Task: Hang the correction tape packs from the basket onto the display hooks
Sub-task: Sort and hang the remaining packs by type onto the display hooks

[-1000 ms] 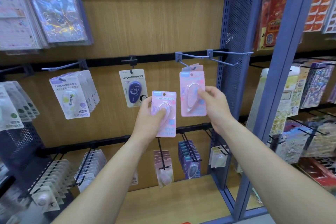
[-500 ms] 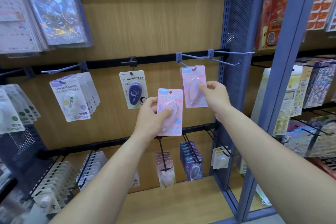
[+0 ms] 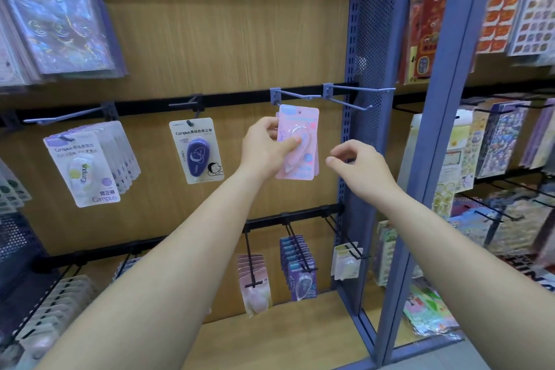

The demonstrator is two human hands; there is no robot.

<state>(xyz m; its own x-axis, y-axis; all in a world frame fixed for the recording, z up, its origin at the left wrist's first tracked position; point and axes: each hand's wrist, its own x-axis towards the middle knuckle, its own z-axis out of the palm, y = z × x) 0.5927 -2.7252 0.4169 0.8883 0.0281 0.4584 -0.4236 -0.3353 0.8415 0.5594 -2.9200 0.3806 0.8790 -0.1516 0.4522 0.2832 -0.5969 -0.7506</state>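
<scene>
Pink card correction tape pack w/ a clear bubble (image 3: 301, 129) is in the left grip (image 3: 264, 150). That grip pinches it, thumb on the bubble, fingers behind. The pack is held up flat, its top just under the blue metal hook (image 3: 295, 95) that sticks out above the grip. The little hole at the top shows, so I think it's not on the hook yet.

The right grip (image 3: 360, 171) is just to the right of the pack, fingers loose, holding nothing.

Step now: getting the hole onto the hook. Next: bring the pack out to the hook's tip, line up the hole & slide it back.

Edges of more pink card peek out behind the pack; can't tell if they hang there. They may crowd the hook. A 2nd blue hook (image 3: 354, 105) pokes out above the right grip & could bump it.

Left of the left grip hangs a dark blue tape pack on white card (image 3: 196, 150), & further left are white packs (image 3: 81, 168). The basket is not in view.
</scene>
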